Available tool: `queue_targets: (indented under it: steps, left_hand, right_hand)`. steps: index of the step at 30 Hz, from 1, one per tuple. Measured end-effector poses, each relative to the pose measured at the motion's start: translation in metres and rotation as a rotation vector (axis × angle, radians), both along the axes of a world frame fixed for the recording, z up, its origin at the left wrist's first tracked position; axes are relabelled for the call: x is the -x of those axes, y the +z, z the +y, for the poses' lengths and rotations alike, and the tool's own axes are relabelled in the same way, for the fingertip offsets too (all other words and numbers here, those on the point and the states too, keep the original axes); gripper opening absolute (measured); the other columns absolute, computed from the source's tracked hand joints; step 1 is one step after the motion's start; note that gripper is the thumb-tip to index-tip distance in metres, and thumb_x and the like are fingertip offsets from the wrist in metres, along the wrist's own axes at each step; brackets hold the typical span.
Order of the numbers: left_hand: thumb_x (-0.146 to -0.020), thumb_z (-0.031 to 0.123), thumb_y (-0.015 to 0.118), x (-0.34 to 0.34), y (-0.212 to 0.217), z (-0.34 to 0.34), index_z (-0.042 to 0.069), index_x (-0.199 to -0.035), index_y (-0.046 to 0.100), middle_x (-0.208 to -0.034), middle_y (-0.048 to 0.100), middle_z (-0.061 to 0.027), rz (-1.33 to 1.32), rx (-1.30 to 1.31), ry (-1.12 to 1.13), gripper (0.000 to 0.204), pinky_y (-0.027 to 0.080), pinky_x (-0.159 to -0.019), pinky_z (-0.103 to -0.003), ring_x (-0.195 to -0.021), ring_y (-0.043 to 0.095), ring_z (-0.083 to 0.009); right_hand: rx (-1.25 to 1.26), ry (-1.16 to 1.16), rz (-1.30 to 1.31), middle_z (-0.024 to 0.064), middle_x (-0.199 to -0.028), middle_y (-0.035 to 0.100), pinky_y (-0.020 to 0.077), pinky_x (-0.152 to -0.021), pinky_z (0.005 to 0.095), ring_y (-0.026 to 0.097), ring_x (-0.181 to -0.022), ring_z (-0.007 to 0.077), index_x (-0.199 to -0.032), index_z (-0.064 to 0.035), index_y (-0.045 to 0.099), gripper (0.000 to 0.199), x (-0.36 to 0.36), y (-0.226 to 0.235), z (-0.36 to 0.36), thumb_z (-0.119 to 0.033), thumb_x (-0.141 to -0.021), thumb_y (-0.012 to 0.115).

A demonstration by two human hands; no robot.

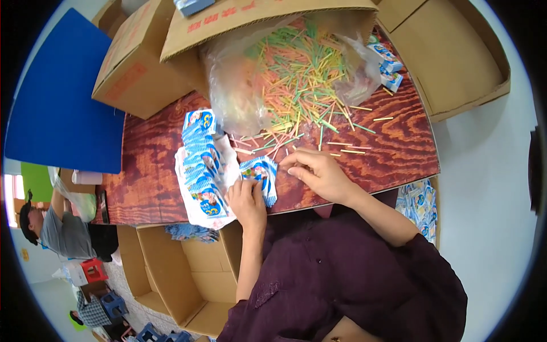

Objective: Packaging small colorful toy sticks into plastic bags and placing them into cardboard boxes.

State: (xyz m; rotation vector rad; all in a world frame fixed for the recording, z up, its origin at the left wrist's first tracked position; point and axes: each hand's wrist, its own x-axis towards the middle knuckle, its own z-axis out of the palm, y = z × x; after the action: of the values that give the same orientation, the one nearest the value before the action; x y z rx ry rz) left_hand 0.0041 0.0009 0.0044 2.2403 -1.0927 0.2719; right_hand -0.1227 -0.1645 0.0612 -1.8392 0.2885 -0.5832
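My left hand (248, 200) grips a small blue-and-white packet (260, 175) near the table's front edge. My right hand (318, 172) rests on the wooden table (393, 154), fingers pinched at thin coloured sticks (347, 150) lying loose there. A stack of the same blue-and-white packets (202, 165) lies on a white sheet just left of my left hand. A clear plastic bag (285, 68) spills a heap of yellow, green and pink sticks toward my right hand.
Cardboard boxes stand at the back left (137, 62) and right (456, 57). An open cardboard box (182, 273) sits below the table's front edge. More packets (419, 205) lie at the right. A blue board (57, 97) leans at left; another person (62, 228) sits there.
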Motion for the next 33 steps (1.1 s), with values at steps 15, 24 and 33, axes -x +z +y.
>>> queue_targets:
  steps: [15,24,33]
  left_hand:
    - [-0.074,0.006,0.074,0.016,0.024,0.003,0.009,-0.090,0.069,-0.089,0.061,-0.0052,-0.212,0.166,-0.091,0.018,0.043,-0.083,-0.039,-0.090,0.056,-0.0279]
    - [-0.079,0.002,0.071,0.017,0.022,-0.005,-0.001,-0.102,0.062,-0.081,0.054,-0.0020,0.739,0.443,0.053,0.025,0.041,-0.068,-0.024,-0.075,0.051,-0.0087]
    - [-0.089,0.003,0.059,0.008,0.020,-0.021,-0.005,-0.076,0.055,-0.066,0.050,-0.0113,0.198,0.244,-0.120,0.015,0.036,-0.057,-0.033,-0.059,0.048,-0.0200]
  right_hand:
    - [-0.231,0.169,0.180,0.0094,-0.077,0.064,0.0460,-0.061,0.0299,0.058,-0.071,0.0089,-0.098,0.0015,0.062,0.025,-0.060,-0.038,0.014,-0.019,-0.084,0.068]
    - [-0.519,0.075,-0.009,0.0036,-0.077,0.063,0.0480,-0.063,0.0263,0.059,-0.070,0.0092,-0.087,0.0028,0.064,0.004,-0.044,-0.039,0.013,0.002,-0.083,0.063]
    - [-0.054,-0.110,0.029,0.0114,-0.081,0.062,0.0460,-0.072,0.0341,0.059,-0.080,0.0208,-0.094,0.0022,0.064,0.020,-0.037,-0.039,-0.030,-0.017,-0.091,0.060]
